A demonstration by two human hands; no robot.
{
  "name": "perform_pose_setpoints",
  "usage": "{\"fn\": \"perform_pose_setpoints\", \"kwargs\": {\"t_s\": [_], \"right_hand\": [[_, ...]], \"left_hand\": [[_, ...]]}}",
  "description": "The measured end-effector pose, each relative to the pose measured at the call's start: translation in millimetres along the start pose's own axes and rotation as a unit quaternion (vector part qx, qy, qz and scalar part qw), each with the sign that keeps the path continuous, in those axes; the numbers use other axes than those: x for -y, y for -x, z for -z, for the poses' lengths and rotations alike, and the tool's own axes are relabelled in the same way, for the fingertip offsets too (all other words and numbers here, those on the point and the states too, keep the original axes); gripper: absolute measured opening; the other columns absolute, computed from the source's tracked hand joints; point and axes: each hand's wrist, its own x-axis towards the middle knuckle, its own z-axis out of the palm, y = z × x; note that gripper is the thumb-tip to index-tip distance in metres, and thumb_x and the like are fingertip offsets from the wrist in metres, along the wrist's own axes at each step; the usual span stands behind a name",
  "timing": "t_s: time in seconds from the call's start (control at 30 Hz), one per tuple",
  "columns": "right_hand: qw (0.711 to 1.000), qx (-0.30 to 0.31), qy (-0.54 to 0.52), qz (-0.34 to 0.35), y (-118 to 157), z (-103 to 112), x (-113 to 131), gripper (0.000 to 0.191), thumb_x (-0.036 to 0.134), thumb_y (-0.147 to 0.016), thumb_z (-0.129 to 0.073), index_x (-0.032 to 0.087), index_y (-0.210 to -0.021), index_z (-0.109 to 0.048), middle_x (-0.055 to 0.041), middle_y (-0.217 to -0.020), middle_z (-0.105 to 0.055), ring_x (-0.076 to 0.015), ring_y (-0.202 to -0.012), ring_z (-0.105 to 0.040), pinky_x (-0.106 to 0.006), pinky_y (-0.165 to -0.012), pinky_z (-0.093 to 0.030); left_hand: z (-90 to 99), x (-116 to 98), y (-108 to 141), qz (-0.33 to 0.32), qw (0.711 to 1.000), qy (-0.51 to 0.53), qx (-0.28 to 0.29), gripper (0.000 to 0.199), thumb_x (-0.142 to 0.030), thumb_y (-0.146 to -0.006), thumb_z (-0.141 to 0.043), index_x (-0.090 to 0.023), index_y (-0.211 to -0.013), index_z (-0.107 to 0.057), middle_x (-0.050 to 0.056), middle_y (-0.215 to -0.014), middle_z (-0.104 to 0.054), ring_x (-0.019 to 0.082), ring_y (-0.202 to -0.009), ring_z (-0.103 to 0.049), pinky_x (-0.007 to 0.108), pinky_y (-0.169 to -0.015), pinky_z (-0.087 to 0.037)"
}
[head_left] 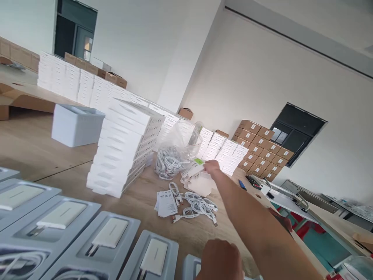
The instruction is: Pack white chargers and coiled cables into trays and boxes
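My right hand [211, 167] reaches far across the table, fingers closed on the edge of a white card with a green label [198, 161]. That card lies over a pile of flat white cardboard pieces [201, 184]. My left hand [220, 259] is curled into a fist at the bottom, by a grey tray [188, 268]; whatever it may hold is hidden. Coiled white USB cables [198, 204] and printed white leaflets [167, 203] lie below the right hand. Along the front stand grey trays [171, 254] holding white rectangular chargers [154, 256]; some also hold coiled cables.
A tall stack of white boxes [116, 147] stands left of a clear bag of cables [170, 159]. Behind it run rows of white boxes [87, 87]. A pale bin [77, 126] sits left. Brown cartons [256, 149] are piled by the wall; a blue pen-like object [242, 184] lies right.
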Motion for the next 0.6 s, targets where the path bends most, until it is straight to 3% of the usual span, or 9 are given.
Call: {"fn": "perform_pose_setpoints", "kwargs": {"t_s": [0.1, 0.17, 0.3, 0.4, 0.47, 0.6], "right_hand": [[0.991, -0.03, -0.12, -0.053, 29, 35, -19, 0.02, 0.03, -0.094, -0.059, 0.014, -0.106, -0.061, -0.0022, -0.09, -0.066, -0.0113, -0.07, -0.063, -0.025, -0.059, -0.055], [0.977, -0.042, -0.198, -0.065, 62, 68, -33, 0.01, 0.018, -0.09, -0.062, 0.015, -0.1, -0.06, 0.0007, -0.076, -0.062, -0.0087, -0.063, -0.06, -0.018, -0.05, -0.05], [0.944, -0.04, -0.319, -0.078, 160, 136, -65, 0.015, 0.012, -0.077, -0.072, 0.019, -0.086, -0.063, 0.0033, -0.065, -0.057, -0.0067, -0.058, -0.057, -0.012, -0.045, -0.048], [0.878, -0.007, -0.469, -0.096, 245, 175, -97, 0.032, 0.014, -0.061, -0.086, 0.02, -0.085, -0.067, 0.0041, -0.066, -0.06, -0.0062, -0.055, -0.055, -0.013, -0.044, -0.05], [0.848, -0.006, -0.518, -0.116, 297, 195, -119, 0.039, 0.013, -0.057, -0.089, 0.022, -0.09, -0.069, 0.0042, -0.068, -0.063, -0.0064, -0.055, -0.054, -0.014, -0.045, -0.052], [0.828, -0.027, -0.53, -0.183, 373, 219, -157, 0.041, 0.014, -0.052, -0.092, 0.022, -0.085, -0.071, 0.0031, -0.068, -0.067, -0.0086, -0.054, -0.059, -0.016, -0.047, -0.054]], "left_hand": [[-3.4, 4, 2, -0.014, 0.997, -0.024, -0.069, 0.031, -0.026, -0.083, -0.058, -0.008, -0.101, -0.075, 0.023, -0.094, -0.076, 0.039, -0.094, -0.072, 0.048, -0.082, -0.055], [-3.6, 7, 3, -0.037, 0.992, -0.037, -0.113, 0.032, -0.031, -0.085, -0.055, -0.01, -0.1, -0.075, 0.021, -0.093, -0.076, 0.037, -0.092, -0.072, 0.046, -0.08, -0.054], [4.7, 19, 3, -0.043, 0.986, -0.045, -0.152, 0.03, -0.032, -0.085, -0.053, -0.015, -0.097, -0.075, 0.019, -0.096, -0.075, 0.034, -0.093, -0.07, 0.041, -0.08, -0.052], [15.1, 30, -4, -0.027, 0.982, -0.058, -0.179, 0.029, -0.029, -0.087, -0.049, -0.018, -0.093, -0.075, 0.016, -0.098, -0.075, 0.031, -0.097, -0.068, 0.039, -0.083, -0.048], [22.4, 36, -11, -0.009, 0.979, -0.066, -0.191, 0.028, -0.03, -0.088, -0.049, -0.019, -0.091, -0.075, 0.015, -0.099, -0.075, 0.031, -0.1, -0.067, 0.038, -0.085, -0.047], [40.6, 39, -20, 0.023, 0.981, -0.062, -0.183, 0.034, -0.037, -0.088, -0.049, -0.016, -0.092, -0.076, 0.018, -0.099, -0.074, 0.034, -0.101, -0.066, 0.04, -0.083, -0.046]]}}
